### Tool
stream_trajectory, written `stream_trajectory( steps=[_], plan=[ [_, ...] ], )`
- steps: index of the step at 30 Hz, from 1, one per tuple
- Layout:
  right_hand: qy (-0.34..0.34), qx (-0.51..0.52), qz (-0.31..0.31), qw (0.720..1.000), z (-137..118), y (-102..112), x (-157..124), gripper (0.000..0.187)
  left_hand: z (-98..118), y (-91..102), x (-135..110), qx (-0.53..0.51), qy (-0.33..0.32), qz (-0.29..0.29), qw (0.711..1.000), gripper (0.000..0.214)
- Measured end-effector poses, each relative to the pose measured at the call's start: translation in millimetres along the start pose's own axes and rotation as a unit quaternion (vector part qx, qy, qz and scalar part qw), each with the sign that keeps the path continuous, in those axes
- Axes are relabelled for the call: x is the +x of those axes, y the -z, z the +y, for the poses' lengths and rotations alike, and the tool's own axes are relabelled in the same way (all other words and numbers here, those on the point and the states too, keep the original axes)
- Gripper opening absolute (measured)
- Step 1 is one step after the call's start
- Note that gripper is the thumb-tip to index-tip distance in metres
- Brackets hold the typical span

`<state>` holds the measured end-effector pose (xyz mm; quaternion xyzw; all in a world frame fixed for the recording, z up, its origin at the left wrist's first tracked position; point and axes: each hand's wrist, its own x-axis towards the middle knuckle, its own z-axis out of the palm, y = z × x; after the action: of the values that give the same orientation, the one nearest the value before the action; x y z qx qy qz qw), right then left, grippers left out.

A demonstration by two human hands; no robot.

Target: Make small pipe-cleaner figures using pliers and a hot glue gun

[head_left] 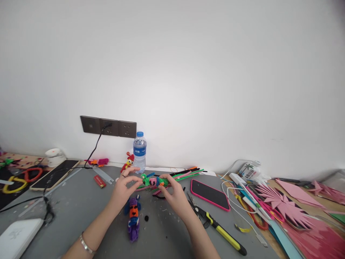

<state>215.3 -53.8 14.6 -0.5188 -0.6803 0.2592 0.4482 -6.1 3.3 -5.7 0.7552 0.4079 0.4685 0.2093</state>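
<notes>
Between my hands lies sideways a small green pipe-cleaner figure (154,181) with pink, blue and orange parts. My left hand (128,185) pinches its left end with thumb and fingertip. The other end is gripped by the thumb and fingers of my right hand (171,192). Below them, a purple, orange and blue pipe-cleaner figure (134,212) rests on the grey mat (113,230), next to a small black pompom-like dot (146,218). Loose pipe cleaners (188,174) in green, pink and black lie behind my right hand.
A water bottle (139,153) and a red-yellow figure (128,162) stand by the wall. Pink-cased phone (210,194), yellow-black pliers (221,230), cables and scissors (272,212) lie right. Another phone (55,175), a power cord (95,149) and a white box (20,237) are left.
</notes>
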Motion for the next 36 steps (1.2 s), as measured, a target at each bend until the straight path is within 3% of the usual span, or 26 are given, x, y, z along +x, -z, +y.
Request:
stream_trajectory(
  steps=[27,36],
  plan=[
    [-0.008,0.002,-0.005,1.000,-5,2,-2,0.018,0,-0.1,-1,0.004,-0.003,-0.007,1.000,0.020],
    [-0.102,0.086,-0.081,0.988,5,23,-1,0.024,-1,18.4,9,0.017,0.031,-0.032,0.999,0.032]
  ],
)
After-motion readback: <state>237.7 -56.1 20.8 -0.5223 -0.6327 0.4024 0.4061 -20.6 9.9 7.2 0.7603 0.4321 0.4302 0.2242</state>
